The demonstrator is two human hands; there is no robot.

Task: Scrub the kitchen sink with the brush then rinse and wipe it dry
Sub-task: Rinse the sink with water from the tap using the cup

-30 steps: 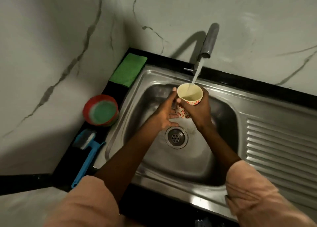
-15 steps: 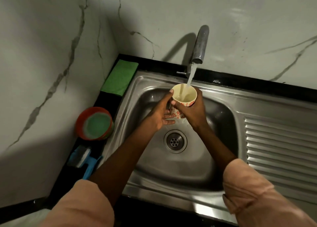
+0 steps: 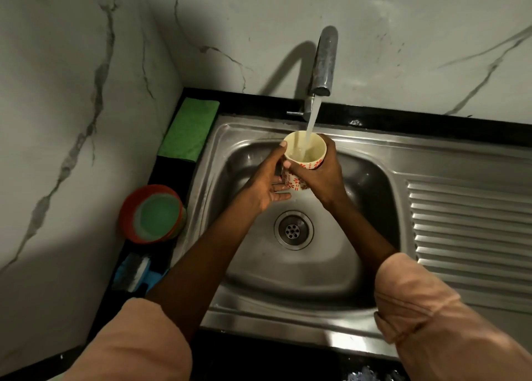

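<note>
Clearly the steel sink point(image 3: 288, 280) fills most of the view, its basin set into a dark surface point(image 3: 172, 176) against marble-patterned walls, with a ribbed drainboard point(image 3: 472, 225) on the right and the drain point(image 3: 293, 230) in the basin floor. At the back, the tap point(image 3: 324, 61) is running, and its stream falls straight into a cup point(image 3: 304, 156) held above the basin. On the surface left of the sink lie a green cloth point(image 3: 190, 129) at the back, a round red-rimmed tub point(image 3: 152, 213) in the middle, and nearest the person the blue brush point(image 3: 135, 270), lying untouched and partly hidden by the left forearm.

The right hand point(image 3: 322, 176) wraps round the cup's side, gripping it. The left hand point(image 3: 266, 185) steadies it from the other side, thumb up at the rim and fingers spread loosely beneath, supporting rather than clasping.

Judging by this, the step is filling the cup to rinse the basin. To do it well, keep the cup upright and centred under the stream so nothing splashes onto the surface, stop short of the brim, then pour slowly along the basin walls so water sweeps towards the drain. A wet, patterned cup will likely be slippery, so the right hand's grip should stay firm. The cloth sits ready for drying.
</note>
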